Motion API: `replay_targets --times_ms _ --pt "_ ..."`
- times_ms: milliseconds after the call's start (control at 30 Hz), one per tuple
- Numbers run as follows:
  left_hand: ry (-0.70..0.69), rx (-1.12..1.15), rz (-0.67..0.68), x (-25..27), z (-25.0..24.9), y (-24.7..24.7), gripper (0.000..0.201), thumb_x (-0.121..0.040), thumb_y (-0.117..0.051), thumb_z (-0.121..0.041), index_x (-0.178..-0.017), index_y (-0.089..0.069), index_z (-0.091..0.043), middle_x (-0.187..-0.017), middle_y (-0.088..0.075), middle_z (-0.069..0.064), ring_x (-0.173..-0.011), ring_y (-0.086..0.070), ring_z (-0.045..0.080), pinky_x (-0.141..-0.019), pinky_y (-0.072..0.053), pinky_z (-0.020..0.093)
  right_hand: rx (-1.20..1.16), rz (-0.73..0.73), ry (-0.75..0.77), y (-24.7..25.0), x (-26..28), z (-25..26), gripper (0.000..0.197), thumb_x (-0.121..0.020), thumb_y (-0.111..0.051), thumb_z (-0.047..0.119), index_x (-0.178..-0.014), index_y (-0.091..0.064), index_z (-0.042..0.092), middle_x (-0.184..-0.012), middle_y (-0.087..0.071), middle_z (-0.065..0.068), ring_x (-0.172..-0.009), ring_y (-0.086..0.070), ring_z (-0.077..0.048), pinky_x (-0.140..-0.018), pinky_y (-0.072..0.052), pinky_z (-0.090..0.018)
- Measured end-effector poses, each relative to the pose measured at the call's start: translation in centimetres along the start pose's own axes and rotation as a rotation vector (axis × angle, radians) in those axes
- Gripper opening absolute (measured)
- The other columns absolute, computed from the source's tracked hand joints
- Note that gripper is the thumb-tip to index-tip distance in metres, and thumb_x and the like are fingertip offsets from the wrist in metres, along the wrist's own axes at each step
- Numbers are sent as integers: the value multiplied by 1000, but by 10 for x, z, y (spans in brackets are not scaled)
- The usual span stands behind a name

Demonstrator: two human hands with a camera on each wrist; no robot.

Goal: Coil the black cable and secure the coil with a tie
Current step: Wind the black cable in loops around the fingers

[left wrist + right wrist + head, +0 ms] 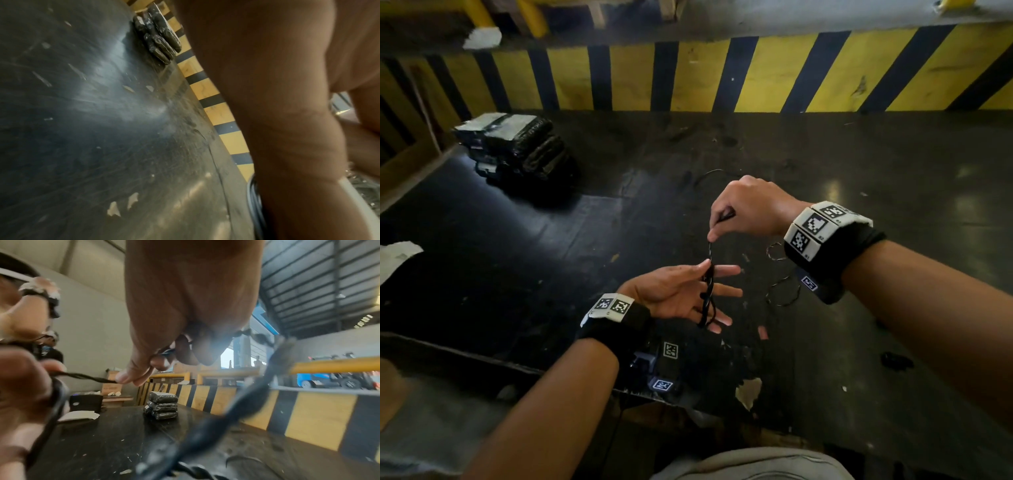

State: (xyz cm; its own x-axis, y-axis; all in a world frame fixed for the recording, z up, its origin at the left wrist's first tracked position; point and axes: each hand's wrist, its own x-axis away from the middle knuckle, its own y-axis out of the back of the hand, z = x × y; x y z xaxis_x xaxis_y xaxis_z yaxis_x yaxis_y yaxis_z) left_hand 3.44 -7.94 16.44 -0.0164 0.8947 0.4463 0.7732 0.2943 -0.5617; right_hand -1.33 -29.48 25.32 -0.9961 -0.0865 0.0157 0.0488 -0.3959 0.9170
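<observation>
Bare hands [748, 209] and forearms [928, 308], black wrist straps [835, 260] with white coded tags [814, 223]

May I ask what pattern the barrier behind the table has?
Barrier: yellow and black stripes, best in the head view.
</observation>
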Motion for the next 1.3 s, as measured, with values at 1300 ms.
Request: replay_targets --times_ms 1300 --pt "-200 -92 -289 2 -36 42 42 -104 -35 -51 -143 -49 -49 -156 -33 23 -129 -51 55 -106 -45 62 -246 334 19 -97 49 18 21 -103 -52 27 -112 -71 29 -92 -72 6 -68 -65 -2 -61 -47 -19"
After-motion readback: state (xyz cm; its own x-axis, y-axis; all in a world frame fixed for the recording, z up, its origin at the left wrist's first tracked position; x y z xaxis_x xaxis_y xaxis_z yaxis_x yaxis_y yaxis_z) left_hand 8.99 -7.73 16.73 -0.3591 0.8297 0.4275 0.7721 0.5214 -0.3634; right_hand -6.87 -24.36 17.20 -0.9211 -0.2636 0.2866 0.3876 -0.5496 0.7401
